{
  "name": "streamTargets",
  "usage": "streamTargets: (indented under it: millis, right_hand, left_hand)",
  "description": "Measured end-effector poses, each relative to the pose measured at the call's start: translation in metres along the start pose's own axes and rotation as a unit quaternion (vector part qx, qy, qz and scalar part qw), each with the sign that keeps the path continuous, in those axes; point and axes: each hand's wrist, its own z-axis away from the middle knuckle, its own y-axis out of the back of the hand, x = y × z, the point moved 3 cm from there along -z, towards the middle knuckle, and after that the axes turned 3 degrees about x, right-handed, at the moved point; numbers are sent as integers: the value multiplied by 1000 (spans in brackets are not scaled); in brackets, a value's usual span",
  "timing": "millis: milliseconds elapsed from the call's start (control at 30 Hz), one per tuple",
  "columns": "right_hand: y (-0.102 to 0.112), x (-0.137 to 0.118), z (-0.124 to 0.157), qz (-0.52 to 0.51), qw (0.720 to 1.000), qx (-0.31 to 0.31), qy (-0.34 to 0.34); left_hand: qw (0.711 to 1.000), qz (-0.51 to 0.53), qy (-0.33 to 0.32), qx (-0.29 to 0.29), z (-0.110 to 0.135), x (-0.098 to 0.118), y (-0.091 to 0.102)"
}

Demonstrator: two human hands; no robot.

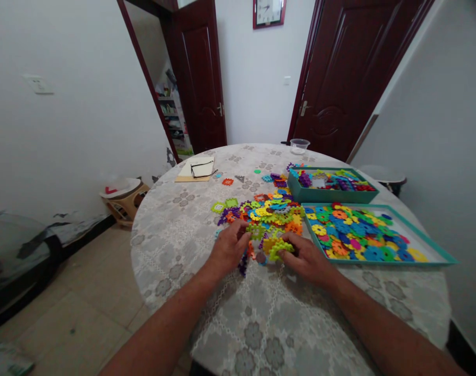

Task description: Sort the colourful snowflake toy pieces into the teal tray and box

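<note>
A heap of colourful plastic interlocking discs lies in the middle of the round table. At its near edge my left hand has its fingers closed on a green disc. My right hand is closed on a yellow-green disc. Both pieces belong to a small joined cluster of discs that rests on the patterned cloth between my hands.
A teal tray full of discs lies at the right, a teal box with more behind it. Further back are a clear plastic cup and a notebook with glasses. A low stool stands left of the table.
</note>
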Motion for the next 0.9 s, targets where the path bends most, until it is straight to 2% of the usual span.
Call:
streamTargets:
  millis: [267, 400, 567, 667, 733, 833, 900]
  right_hand:
    - [-2, 0, -2, 4, 1000, 30, -3]
    - [-4, 0, -4, -5, 999, 33, -13]
    - [-9, -6, -5, 7, 1000, -9, 20]
    - [-8, -10, -3, 4, 1000, -24, 5]
    - [-1, -12, -3, 3, 1000, -11, -8]
    - [21, -13, -8, 29, 997, 53, -37]
    - [41, -11, -16, 71, 991, 103, -55]
  left_hand:
    - [987, 91, 12, -135, 15, 5, -27]
    - [987, 10, -63, -145, 13, 4, -27]
    - [975, -5, -157, -156, 16, -6, -31]
    - [973, -12, -194, -127, 18, -10, -28]
    - [976, -22, -206, -75, 17, -13, -21]
    - [977, -42, -210, 21, 12, -17, -9]
    - [975, -54, -209, 58, 9, -21, -4]
